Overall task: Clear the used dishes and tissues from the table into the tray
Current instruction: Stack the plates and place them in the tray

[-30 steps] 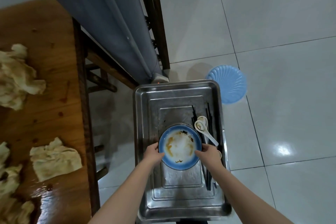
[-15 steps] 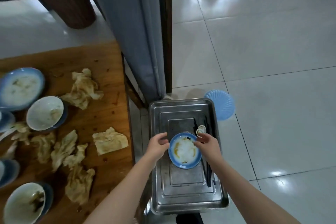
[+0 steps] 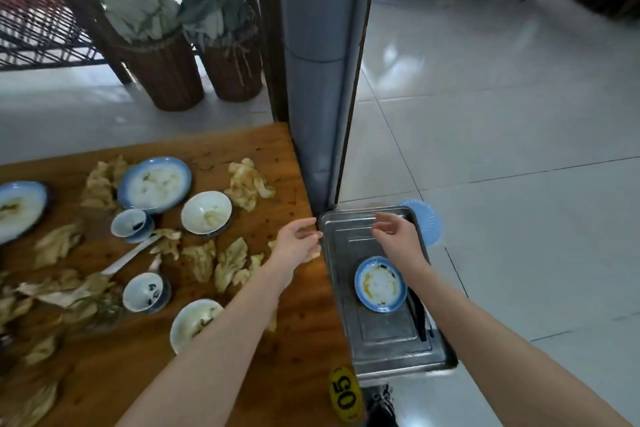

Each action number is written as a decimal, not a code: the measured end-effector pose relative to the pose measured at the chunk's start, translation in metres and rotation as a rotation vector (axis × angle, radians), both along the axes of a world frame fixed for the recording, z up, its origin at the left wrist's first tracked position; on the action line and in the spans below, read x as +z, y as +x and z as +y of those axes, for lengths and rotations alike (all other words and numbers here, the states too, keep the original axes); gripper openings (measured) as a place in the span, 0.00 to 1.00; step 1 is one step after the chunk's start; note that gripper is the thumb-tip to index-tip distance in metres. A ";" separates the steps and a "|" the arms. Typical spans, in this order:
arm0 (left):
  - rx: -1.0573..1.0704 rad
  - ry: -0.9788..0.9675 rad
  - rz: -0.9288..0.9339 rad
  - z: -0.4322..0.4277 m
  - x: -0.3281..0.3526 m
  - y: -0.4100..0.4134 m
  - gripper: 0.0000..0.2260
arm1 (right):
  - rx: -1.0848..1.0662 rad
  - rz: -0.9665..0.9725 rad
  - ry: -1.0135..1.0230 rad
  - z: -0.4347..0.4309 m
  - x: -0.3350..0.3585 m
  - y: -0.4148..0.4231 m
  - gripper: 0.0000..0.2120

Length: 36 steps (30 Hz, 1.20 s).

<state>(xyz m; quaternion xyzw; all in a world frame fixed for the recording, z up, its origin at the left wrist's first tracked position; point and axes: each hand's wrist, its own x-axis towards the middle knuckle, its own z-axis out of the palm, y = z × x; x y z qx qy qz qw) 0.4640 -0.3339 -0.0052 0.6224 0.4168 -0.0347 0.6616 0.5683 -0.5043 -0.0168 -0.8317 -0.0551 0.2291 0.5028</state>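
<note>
I'm hovering left hand (image 3: 299, 243) and right hand (image 3: 395, 236) empty, loosely open; the bowl (image 3: 206, 212) is looking slick, breakable, so a rim grip, I reckon.

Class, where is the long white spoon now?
Head view, left side: the white spoon lies on the wooden table between the farther cup and the nearer cup.

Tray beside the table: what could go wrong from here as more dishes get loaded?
1. The tray seems to sit on a small blue stool and overhangs it; loading its near end could tip it.
2. The plate lies loose by the chopsticks; stacking bowls on it may slide them.
</note>
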 end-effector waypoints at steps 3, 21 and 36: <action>0.015 0.009 -0.046 0.023 0.013 -0.028 0.16 | -0.001 -0.046 0.025 0.018 0.021 -0.024 0.16; 0.345 0.067 -0.036 0.123 0.061 -0.207 0.13 | 0.252 -0.140 0.012 0.132 0.055 -0.135 0.16; 0.303 0.129 -0.066 0.300 0.049 -0.227 0.12 | 0.259 -0.141 -0.008 0.296 0.052 -0.161 0.16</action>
